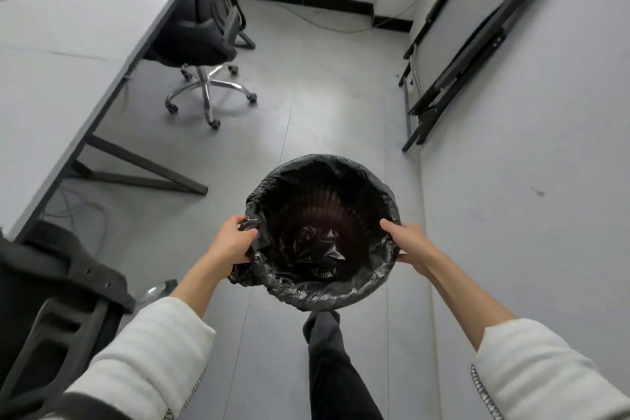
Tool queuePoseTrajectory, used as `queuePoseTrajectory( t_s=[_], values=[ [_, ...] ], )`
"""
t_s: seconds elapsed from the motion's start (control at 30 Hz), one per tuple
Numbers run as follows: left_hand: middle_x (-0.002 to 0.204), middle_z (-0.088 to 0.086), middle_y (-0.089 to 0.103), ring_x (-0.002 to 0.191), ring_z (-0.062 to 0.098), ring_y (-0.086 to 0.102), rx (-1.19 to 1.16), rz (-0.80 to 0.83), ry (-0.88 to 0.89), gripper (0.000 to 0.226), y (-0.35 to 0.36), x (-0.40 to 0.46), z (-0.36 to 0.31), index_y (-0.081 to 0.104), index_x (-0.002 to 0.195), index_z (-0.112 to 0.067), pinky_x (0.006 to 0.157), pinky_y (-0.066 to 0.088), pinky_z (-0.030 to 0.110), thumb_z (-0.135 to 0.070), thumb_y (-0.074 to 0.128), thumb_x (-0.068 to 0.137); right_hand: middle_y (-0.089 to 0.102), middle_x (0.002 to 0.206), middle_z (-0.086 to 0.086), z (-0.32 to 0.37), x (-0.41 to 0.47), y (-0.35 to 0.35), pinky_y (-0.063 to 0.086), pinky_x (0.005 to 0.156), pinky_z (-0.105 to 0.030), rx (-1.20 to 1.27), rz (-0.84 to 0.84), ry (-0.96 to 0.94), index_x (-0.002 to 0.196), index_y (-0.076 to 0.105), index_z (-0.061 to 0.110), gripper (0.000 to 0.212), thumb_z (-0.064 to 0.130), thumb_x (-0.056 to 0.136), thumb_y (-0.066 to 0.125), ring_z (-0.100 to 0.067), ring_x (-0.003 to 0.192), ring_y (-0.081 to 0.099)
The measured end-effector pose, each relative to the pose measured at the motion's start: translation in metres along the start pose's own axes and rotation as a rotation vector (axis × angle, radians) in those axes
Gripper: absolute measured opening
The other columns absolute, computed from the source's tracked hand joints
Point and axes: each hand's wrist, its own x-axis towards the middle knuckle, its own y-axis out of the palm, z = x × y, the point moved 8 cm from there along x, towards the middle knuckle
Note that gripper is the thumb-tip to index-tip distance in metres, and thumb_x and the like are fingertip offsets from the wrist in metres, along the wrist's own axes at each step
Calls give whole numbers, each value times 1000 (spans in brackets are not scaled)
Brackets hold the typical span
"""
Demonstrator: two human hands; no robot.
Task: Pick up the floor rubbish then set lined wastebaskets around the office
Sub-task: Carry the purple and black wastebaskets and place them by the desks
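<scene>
both hands — left hand (233, 242), right hand (409, 242) — are gripping the lined wastebasket (322, 232)'s rim; floor (306, 95) looking clear, placing remaining.

Grey floor (306, 95), wheeled office chair (204, 44) standing on it, loose cable (327, 27) near far wall, folded frame (453, 72) at right

A black office chair (201, 31) stands at the grey desk (61, 44); a folded chair (470, 44) leans on the right wall.
</scene>
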Motion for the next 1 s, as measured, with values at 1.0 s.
queuePoseTrajectory(
  t_s=[1.0],
  values=[
    [119, 15, 58, 105, 31, 59, -58, -107, -77, 32, 56, 606, -620, 48, 124, -10, 85, 55, 48, -8, 36, 95, 57, 85, -13, 667, 632, -61, 53, 72, -35, -1, -59, -75, 82, 50, 10, 15, 11, 89, 37, -23, 76, 55]
  ],
)
